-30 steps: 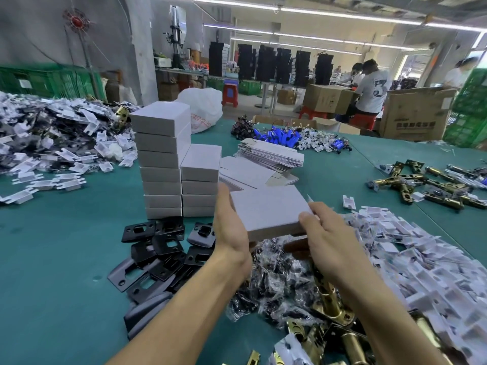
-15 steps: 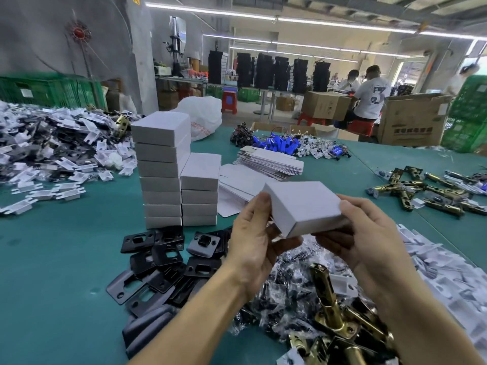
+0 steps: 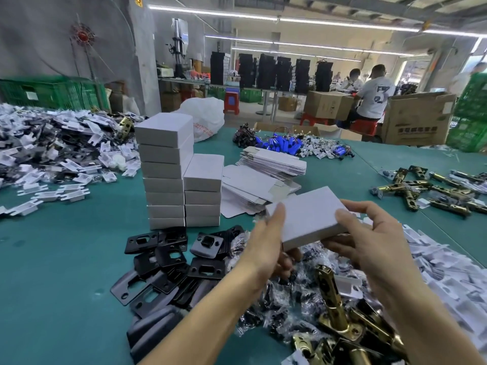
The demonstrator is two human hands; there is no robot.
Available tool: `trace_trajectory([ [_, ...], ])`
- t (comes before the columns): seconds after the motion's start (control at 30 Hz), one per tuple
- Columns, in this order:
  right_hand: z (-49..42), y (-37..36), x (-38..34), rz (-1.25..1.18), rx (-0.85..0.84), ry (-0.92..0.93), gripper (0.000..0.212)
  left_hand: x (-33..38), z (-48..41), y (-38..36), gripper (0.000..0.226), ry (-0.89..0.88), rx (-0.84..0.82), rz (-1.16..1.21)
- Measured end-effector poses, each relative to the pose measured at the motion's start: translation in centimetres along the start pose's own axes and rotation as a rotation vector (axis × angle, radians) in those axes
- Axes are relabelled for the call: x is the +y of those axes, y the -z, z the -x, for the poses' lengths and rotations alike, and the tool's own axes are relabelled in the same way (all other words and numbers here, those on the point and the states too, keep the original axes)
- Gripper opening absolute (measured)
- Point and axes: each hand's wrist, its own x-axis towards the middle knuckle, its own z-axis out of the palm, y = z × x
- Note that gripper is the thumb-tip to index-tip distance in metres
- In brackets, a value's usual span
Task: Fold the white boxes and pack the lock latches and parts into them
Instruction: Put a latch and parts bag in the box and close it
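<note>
A closed white box (image 3: 308,214) is held above the table between both hands. My left hand (image 3: 266,243) grips its left edge, thumb on top and fingers beneath. My right hand (image 3: 369,241) holds its right end, thumb on the top face. Two stacks of closed white boxes (image 3: 168,164) stand to the left. Flat unfolded box blanks (image 3: 274,164) lie behind the held box. Brass lock latches (image 3: 334,309) and bagged small parts (image 3: 287,309) lie under my hands. Black strike plates (image 3: 168,262) are spread at the stacks' foot.
White plastic inserts are heaped at the right (image 3: 448,275) and far left (image 3: 52,154). More brass latches (image 3: 427,191) lie at the right on the green table (image 3: 52,272). Blue batteries (image 3: 284,146) sit at the back. Cardboard cartons (image 3: 416,122) and seated people are beyond the table.
The box rose from low above the parts pile and was turned in my hands. It now lies flatter, with my left thumb over its left edge.
</note>
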Motion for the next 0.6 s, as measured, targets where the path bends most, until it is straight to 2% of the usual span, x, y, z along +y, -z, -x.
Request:
trace_trajectory([
  [0.2, 0.5, -1.2, 0.4, 0.021, -0.092, -0.030, 0.010, 0.0, 0.2, 0.4, 0.037, -0.002, 0.129, -0.047],
  [0.37, 0.3, -0.9, -0.1, 0.008, -0.098, -0.031, 0.007, 0.2, 0.2, 0.4, 0.034, -0.009, 0.109, -0.054],
  [0.47, 0.1, -0.7, -0.1, -0.037, -0.105, -0.020, 0.008, 0.7, 0.1, 0.7, 0.037, 0.008, 0.039, -0.022],
  [0.6, -0.7, 0.1, 0.2, -0.045, -0.016, 0.019, 0.012, 1.4, 0.4, 1.1, 0.045, 0.068, -0.189, -0.050],
])
